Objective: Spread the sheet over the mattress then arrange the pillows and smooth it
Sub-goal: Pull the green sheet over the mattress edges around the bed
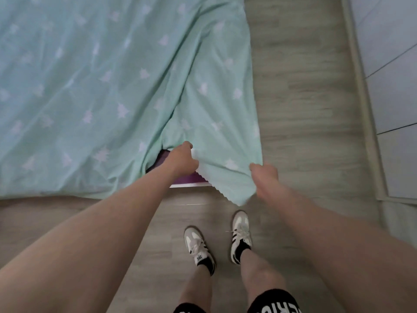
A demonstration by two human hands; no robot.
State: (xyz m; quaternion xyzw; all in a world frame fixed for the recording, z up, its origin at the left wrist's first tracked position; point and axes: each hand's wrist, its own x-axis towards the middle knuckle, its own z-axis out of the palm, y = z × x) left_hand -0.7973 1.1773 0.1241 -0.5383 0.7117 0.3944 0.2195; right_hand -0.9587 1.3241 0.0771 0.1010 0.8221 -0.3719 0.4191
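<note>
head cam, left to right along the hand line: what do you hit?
Sheet spread on the bed → left hand gripping its edge → lifted sheet corner → right hand gripping it → wood floor → pale wall panel.

The sheet (94, 75) lies over the mattress (180, 177) and fills the far left of the scene, its near edge hanging toward the floor (300, 98). At the near right corner the sheet is lifted off the mattress, and a bare strip of mattress shows beneath it. The left hand (182, 160) grips the sheet just above that bare strip; the right hand (265, 177) grips the sheet's corner to the right of it, out past the mattress edge. The floor runs along the right of the bed and across the near side, where the person's shoes (241, 236) stand below the hands. A wardrobe (392, 98) borders the floor at the far right.
</note>
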